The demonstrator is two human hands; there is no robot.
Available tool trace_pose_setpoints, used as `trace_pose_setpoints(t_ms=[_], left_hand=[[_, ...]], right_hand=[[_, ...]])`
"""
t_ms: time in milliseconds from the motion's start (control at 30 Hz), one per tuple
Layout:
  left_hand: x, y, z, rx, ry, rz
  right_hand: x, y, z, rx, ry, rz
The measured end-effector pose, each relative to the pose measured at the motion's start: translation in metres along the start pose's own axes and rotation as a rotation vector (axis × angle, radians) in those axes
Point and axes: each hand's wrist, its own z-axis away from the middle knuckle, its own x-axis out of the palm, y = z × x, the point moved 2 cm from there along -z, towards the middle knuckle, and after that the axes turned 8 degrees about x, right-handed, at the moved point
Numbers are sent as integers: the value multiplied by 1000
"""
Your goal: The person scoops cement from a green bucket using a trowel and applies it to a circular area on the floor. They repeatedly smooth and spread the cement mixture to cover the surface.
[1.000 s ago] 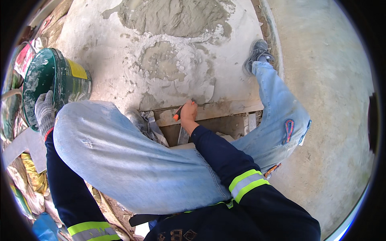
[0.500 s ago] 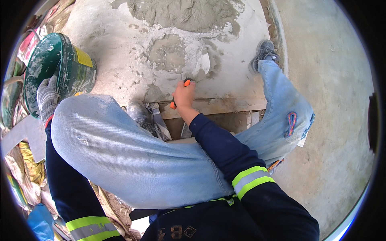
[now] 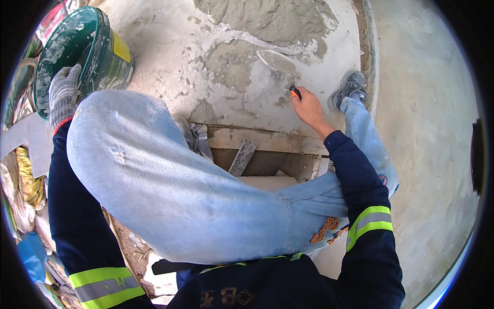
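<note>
My left hand (image 3: 64, 95), in a grey knit glove, is closed on the near rim of a dark green bucket (image 3: 117, 57). The bucket is tilted, with its mouth facing left and pale smears on its wall. My bare right hand (image 3: 311, 110) is wrapped round the orange and black handle of a trowel (image 3: 277, 61). The trowel's blade, coated in grey mortar, lies over the board's surface, beside a thin wet patch of mortar (image 3: 229, 67). Farther off is a thick spread of wet mortar (image 3: 280, 21). The bucket's contents are not visible.
A pale, mortar-stained board (image 3: 154, 67) ends in a wooden edge (image 3: 267, 140), with a gap holding a loose strip (image 3: 243, 157) on the near side. My shoe (image 3: 348, 90) is at right, by the concrete floor (image 3: 427, 129). Crumpled sacks (image 3: 31, 180) pile up at left.
My right hand has moved right with the trowel, and its blade now shows clearly. My left hand stays on the bucket. The whole view has shifted a little.
</note>
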Motion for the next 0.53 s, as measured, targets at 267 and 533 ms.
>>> trace_pose_setpoints(t_ms=[267, 533], left_hand=[[-1, -24, -9, 42, 25, -89], [7, -54, -23, -115, -13, 152]], right_hand=[[-34, -16, -5, -511, -182, 292], [-1, 34, -17, -625, -521, 497]])
